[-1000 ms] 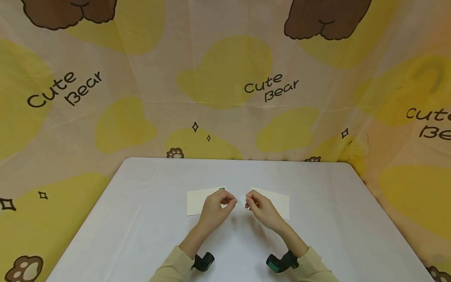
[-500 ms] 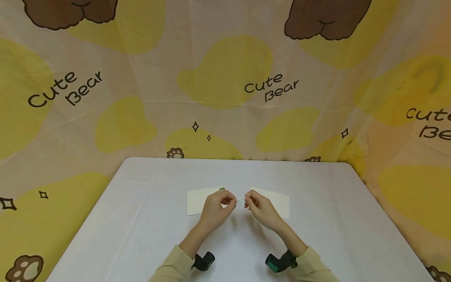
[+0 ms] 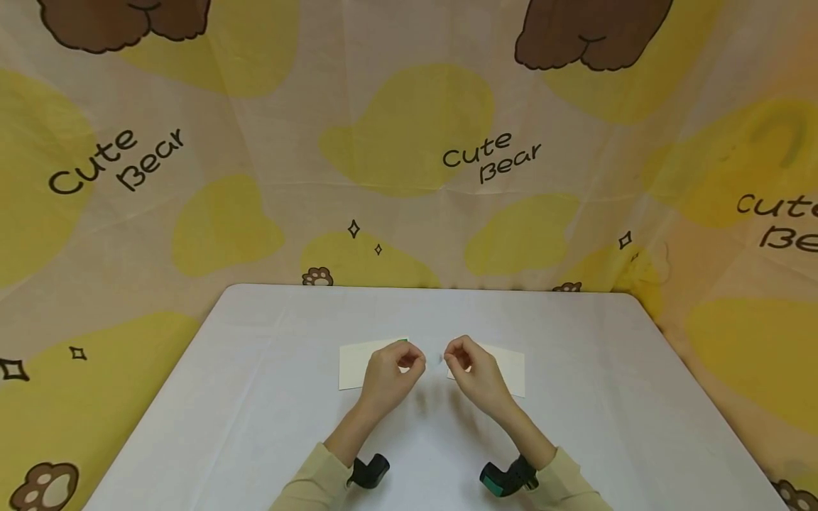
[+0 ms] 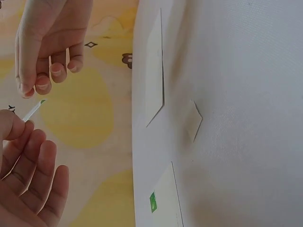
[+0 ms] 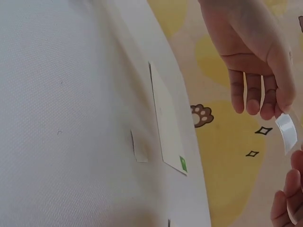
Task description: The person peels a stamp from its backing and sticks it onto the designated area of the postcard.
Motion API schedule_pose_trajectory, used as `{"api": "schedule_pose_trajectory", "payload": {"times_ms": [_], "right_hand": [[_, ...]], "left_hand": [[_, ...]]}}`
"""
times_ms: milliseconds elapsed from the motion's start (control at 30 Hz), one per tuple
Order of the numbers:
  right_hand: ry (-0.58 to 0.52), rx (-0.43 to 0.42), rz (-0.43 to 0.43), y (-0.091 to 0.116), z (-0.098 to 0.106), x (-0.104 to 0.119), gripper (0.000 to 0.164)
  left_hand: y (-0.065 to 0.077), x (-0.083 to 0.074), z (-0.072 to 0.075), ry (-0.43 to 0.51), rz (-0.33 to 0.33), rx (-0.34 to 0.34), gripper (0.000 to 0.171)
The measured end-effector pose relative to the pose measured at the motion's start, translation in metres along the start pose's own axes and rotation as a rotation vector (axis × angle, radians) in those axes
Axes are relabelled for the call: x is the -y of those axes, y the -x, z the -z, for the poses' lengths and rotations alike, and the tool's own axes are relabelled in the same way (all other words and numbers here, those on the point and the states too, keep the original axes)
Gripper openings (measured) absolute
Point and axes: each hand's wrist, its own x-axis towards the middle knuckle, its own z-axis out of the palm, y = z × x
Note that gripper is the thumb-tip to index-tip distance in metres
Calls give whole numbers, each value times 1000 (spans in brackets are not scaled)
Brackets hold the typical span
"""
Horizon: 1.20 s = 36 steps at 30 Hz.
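Observation:
My left hand point(image 3: 393, 372) pinches a small whitish, glossy strip point(image 5: 287, 132) between thumb and fingertips, above the white table point(image 3: 255, 426). The strip has a green tip in the left wrist view and sticks out toward my right hand point(image 3: 476, 372). The right hand's thumb and index fingertips come close together just beyond the strip's free end; I cannot tell whether they hold anything. Behind the left hand lies a cream card point(image 3: 354, 365) with a green mark at its corner. Another cream card point(image 3: 511, 369) lies behind the right hand. Both cards are partly covered by the hands in the head view.
A small pale scrap point(image 4: 194, 120) lies on the table near the cards. Each wrist wears a black camera, the left camera point(image 3: 371, 471) and the right camera point(image 3: 507, 478). A yellow printed cloth point(image 3: 409, 142) hangs behind the table's far edge.
My right hand's fingers have lifted slightly and rounded, with thumb and index now in a ring. The left hand has shifted slightly to the left, widening the gap. The cards have not moved.

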Motion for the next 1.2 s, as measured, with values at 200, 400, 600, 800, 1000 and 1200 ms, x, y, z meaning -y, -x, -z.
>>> {"api": "schedule_pose_trajectory", "payload": {"times_ms": [200,400,600,800,1000,1200], "right_hand": [[-2,53,50,1,0,2,14],[30,71,49,2,-3,2,14],[41,86,45,3,-2,3,14],[30,108,46,4,-3,2,12],[32,112,54,5,-3,3,11],[33,118,44,5,-3,3,10]], "left_hand": [[-1,-1,0,38,-2,30,14],[-1,-2,-1,63,-6,65,15],[-1,-4,0,72,-10,88,14],[-1,-5,-1,74,-19,115,11],[-1,-3,-2,66,-31,129,11],[-1,-4,-2,67,-38,146,10]]}}
